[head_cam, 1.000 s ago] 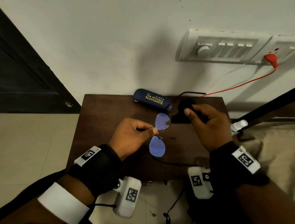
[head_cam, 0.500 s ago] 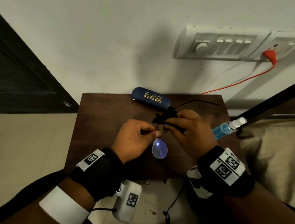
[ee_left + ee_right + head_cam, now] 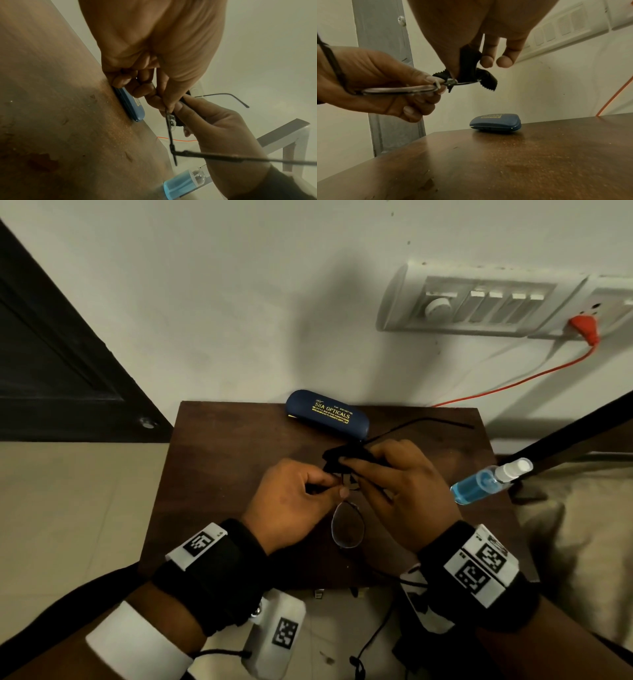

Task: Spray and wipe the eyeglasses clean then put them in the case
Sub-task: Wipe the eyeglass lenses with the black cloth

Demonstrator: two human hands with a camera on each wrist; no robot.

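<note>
The thin-framed eyeglasses point(image 3: 347, 528) hang above the brown table point(image 3: 219, 474), temples unfolded. My left hand point(image 3: 337, 487) pinches them at the bridge; the near lens point(image 3: 399, 90) shows edge-on beside its fingers. My right hand point(image 3: 356, 462) pinches a black cloth point(image 3: 337, 455) around the far lens, which the cloth hides. In the right wrist view the cloth point(image 3: 469, 67) wraps the rim between thumb and fingers. The closed blue case point(image 3: 329, 414) lies at the table's back edge, also seen as the case point(image 3: 496, 122). The blue spray bottle point(image 3: 486, 482) lies on its side at the table's right edge.
The table stands against a white wall with a switch panel point(image 3: 479, 302) and a red plug and cord point(image 3: 582, 326). A dark door point(image 3: 51, 354) is at the left. A beige cushion point(image 3: 582, 542) and a dark rail point(image 3: 565, 433) sit at the right.
My right hand brought the black cloth from the back of the table onto the far lens. The glasses tilted; the near lens lost its blue glare. The spray bottle came into view.
</note>
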